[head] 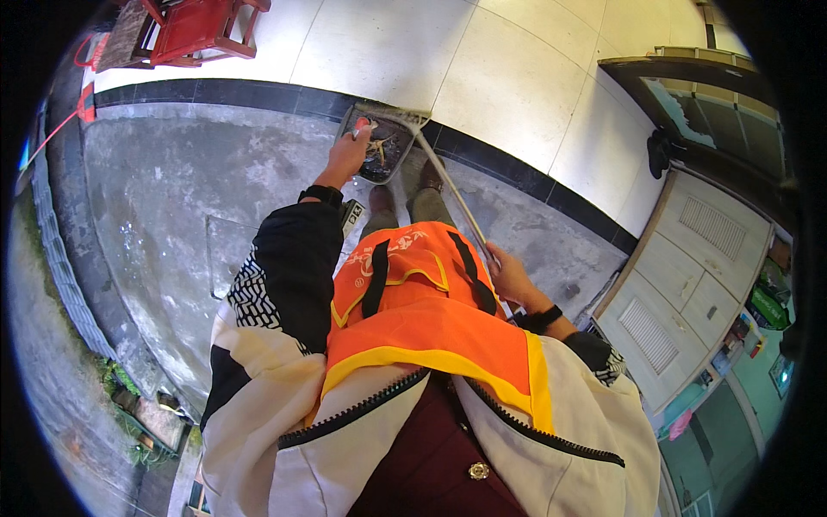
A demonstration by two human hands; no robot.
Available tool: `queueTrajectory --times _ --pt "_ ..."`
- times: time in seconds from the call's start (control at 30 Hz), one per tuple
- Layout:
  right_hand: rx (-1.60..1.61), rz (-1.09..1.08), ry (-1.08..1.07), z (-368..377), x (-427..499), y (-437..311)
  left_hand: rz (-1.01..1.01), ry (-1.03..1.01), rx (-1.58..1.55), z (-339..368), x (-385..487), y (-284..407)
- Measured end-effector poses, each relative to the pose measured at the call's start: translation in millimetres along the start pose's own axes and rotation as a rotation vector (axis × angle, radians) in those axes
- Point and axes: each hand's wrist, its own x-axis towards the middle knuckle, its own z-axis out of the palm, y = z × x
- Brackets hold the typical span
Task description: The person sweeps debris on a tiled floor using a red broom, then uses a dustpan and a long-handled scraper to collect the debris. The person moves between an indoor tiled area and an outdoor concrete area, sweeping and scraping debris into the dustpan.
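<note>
My left hand (349, 154) is closed around a handle with a red end (362, 123), right over a dark dustpan (386, 176). Some yellowish-brown debris (378, 150) lies in the pan. The pan rests against the black tile edge of the step. My right hand (510, 274), beside the orange apron (394, 278), grips the long pale handle (455, 190) of a broom. That handle slants forward to the broom head (391, 113), which lies across the dustpan's far rim. My fingers hide part of the dustpan handle.
A black-edged step (517, 171) rises to the pale tiled floor (510, 84). A red wooden chair (197, 29) stands far left. To the right are a whitish cabinet (672, 291) and a dark-framed piece of furniture (704, 110). Concrete floor (161, 174) extends left, with wet-looking patches.
</note>
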Motion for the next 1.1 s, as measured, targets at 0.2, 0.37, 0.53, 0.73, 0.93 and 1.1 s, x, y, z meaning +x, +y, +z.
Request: queueTrajectory --times 0.2,0.37,0.53,0.73,0.93,1.1 --pt "0.242 0.279 -0.13 -50 -57 -37 -0.012 -0.026 0.003 -4 -2 1" --pt "0.138 0.165 -0.007 -58 -36 -51 -0.032 -0.04 0.003 -4 -6 2" --pt "0.07 0.119 0.063 -32 3 -44 -0.059 -0.031 -0.01 -5 -6 -11" --pt "0.21 0.203 -0.066 -28 -20 -32 0.037 0.025 0.027 -10 -1 -44" --pt "0.355 0.255 -0.038 -41 -34 -36 0.11 0.06 0.117 -21 -29 -77" --pt "0.331 0.204 0.061 -49 -12 -38 -0.038 0.082 0.12 -29 -61 -109"
